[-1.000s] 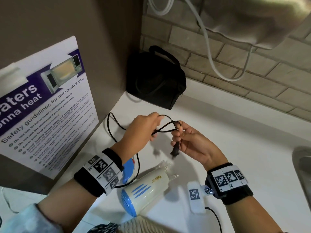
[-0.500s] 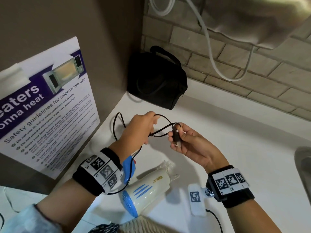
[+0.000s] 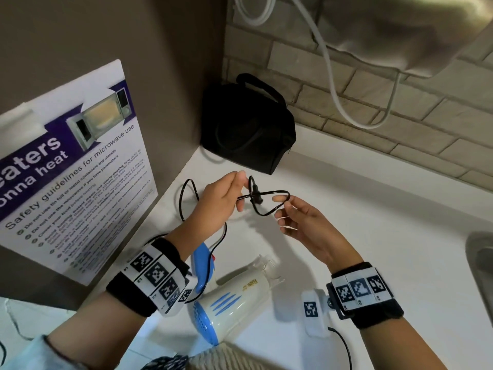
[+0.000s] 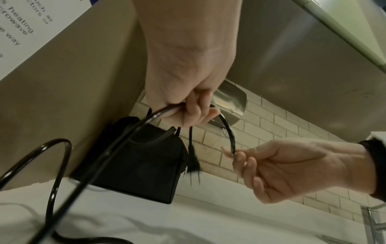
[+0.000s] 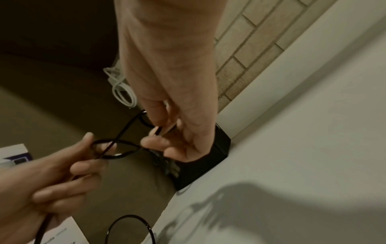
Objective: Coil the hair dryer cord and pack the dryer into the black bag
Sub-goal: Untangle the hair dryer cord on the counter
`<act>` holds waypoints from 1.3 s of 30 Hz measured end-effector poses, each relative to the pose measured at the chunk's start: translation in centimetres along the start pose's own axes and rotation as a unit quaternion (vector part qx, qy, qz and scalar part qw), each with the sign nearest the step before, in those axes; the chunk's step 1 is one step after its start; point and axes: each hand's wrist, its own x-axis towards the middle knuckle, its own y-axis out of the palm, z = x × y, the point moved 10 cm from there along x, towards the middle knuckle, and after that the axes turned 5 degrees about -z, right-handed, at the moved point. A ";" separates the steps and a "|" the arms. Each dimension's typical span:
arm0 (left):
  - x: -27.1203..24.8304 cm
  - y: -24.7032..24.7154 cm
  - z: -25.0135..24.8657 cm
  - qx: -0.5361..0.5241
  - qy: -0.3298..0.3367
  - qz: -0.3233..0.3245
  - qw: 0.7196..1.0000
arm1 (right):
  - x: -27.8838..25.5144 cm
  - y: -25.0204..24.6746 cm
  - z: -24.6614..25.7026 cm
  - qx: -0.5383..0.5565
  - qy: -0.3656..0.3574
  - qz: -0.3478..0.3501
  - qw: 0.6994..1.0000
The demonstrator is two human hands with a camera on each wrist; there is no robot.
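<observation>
Shared kitchenette or break room. Indicators: white countertop [image 3: 360, 209]; beige brick-tile backsplash [image 3: 400, 124] behind it; steel sink [image 3: 480, 263] at its right end; microwave safety poster [image 3: 72, 166] at its left.

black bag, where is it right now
In the head view the black bag stands in the far counter corner against the brick wall, beyond both hands and the cord.

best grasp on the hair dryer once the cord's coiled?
Probably the blue handle of the white and blue plastic hair dryer. The dryer lies on its side on the white counter and the handle juts toward the left hand, so come from above left; the barrel looks wider.
</observation>
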 end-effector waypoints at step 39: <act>-0.7 -3.7 -7.2 0.005 0.154 -0.109 0.982 | -1.5 4.2 8.7 -0.451 -0.357 -0.105 0.811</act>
